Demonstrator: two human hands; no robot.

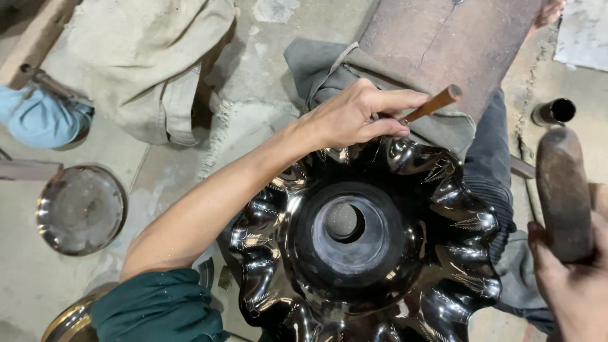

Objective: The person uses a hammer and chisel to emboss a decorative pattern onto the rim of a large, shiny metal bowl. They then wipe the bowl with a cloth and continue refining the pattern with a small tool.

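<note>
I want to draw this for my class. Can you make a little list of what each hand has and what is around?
Left hand: pinches a thin rod tool at the rim of the vessel
Right hand: grips a dark wooden mallet
Vessel: shiny black, fluted, round hole in its middle
Under the tool: grey cloth over a brown block
On the floor: round metal dish, small dark tube

Glossy black fluted bowl [367,247], upright, engraved

Round metal dish [80,209], beige cloth [142,63], black tube [554,111]
</note>
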